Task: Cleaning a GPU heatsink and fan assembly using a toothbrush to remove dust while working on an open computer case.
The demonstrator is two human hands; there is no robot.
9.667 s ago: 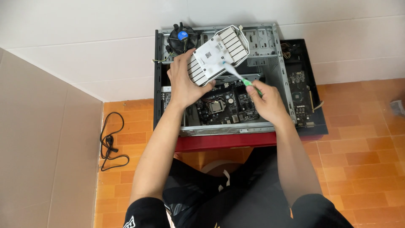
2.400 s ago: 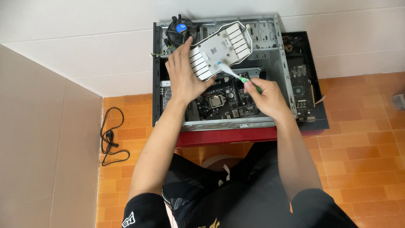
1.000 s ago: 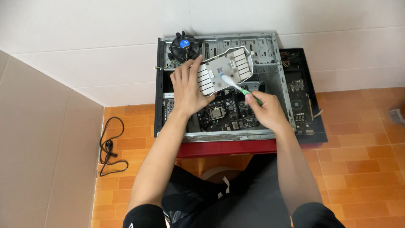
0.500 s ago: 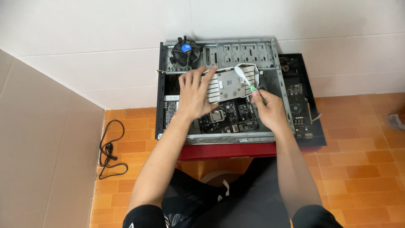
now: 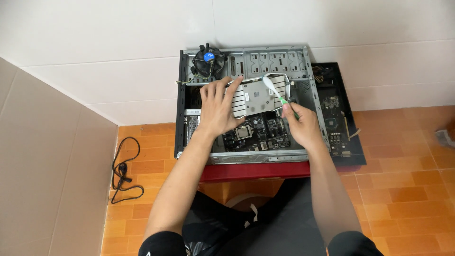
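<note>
1. Since the earlier frames I am lowering the finned grey heatsink (image 5: 259, 96): it was tilted up toward my face, and it is now lying nearly flat over the open computer case (image 5: 310, 95), above the motherboard (image 5: 258, 135).
2. My left hand (image 5: 219, 108) is gripping the heatsink's left edge, fingers spread across its top face and curled round the rim, so that the part is not sliding while I am brushing it.
3. My right hand (image 5: 299, 125) is closing narrowly round the green handle of a toothbrush (image 5: 276, 92), pen-fashion; its white head is touching the upper middle of the heatsink, angled so the bristles meet the fins.
4. I am keeping the heatsink over the case, probably so that loosened dust is falling inside the chassis, not on the orange floor tiles (image 5: 403, 142).
5. A round cooler fan (image 5: 207, 59) with a blue hub is sitting at the case's upper left corner, apart from my hands.
6. A black side panel (image 5: 336, 118) is lying just right of the case; a black cable (image 5: 124, 170) is coiling on the floor, well apart to the left.
</note>
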